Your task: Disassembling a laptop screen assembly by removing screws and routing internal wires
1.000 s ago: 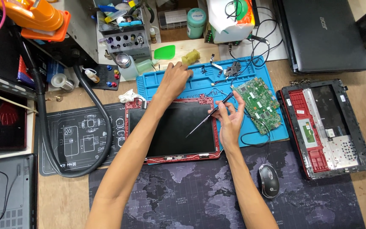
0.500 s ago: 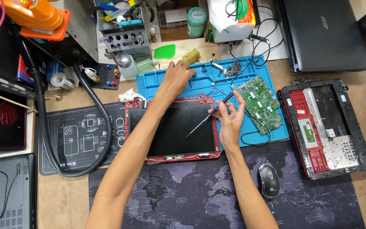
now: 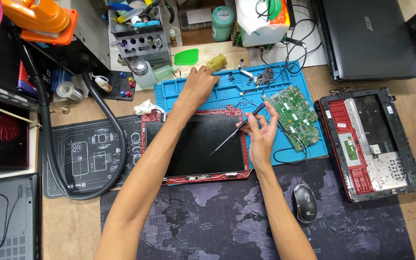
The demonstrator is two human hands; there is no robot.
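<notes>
Red-framed laptop screen panel (image 3: pixel 196 144) lies on the blue repair mat (image 3: pixel 314 149). Right hand (image 3: pixel 262 132) pinches a thin screwdriver (image 3: pixel 237 129), best kept steep and steady; left hand (image 3: pixel 199 86), fingers loosely spread, presses the mat above the panel.

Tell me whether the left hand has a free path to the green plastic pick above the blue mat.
Probably yes. The left hand rests open on the blue mat, and the green pick lies just beyond it on the wood with nothing between them.

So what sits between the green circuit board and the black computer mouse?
In the head view, a loop of black cable lies between the green circuit board and the black computer mouse.
</notes>
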